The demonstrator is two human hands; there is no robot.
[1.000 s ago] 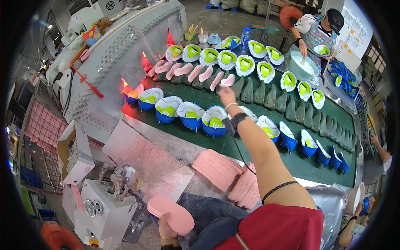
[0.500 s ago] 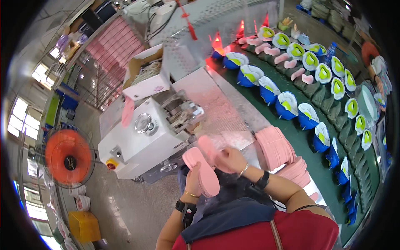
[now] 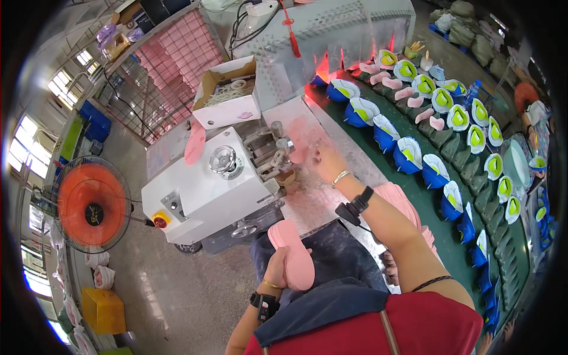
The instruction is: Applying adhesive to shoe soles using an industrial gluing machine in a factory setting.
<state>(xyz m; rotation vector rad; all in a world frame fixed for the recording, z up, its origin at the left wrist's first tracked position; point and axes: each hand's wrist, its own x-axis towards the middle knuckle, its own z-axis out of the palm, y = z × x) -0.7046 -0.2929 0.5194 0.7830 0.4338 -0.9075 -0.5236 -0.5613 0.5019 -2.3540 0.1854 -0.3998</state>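
My left hand [image 3: 276, 269] grips a stack of pink insoles [image 3: 297, 263] low over my lap, its fingers wrapped round their edge. My right hand [image 3: 330, 162] reaches over the pink-dusted metal worktop, fingers pinched on a single pink insole [image 3: 302, 141] that is smeared by motion. That insole is beside the rollers [image 3: 276, 155] of a white machine [image 3: 198, 183] with a round dial. Whether it touches the rollers, I cannot tell.
Another pink insole [image 3: 195, 144] lies behind the machine, near a white carton [image 3: 228, 94]. To the right, stacked insoles [image 3: 397, 200] lie partly behind my forearm. A green conveyor [image 3: 378, 160] carries blue shoe uppers [image 3: 408, 155]. An orange fan [image 3: 93, 204] stands left.
My right hand has moved forward, away from my lap, to the machine's rollers with an insole. My left hand stays low with its stack.
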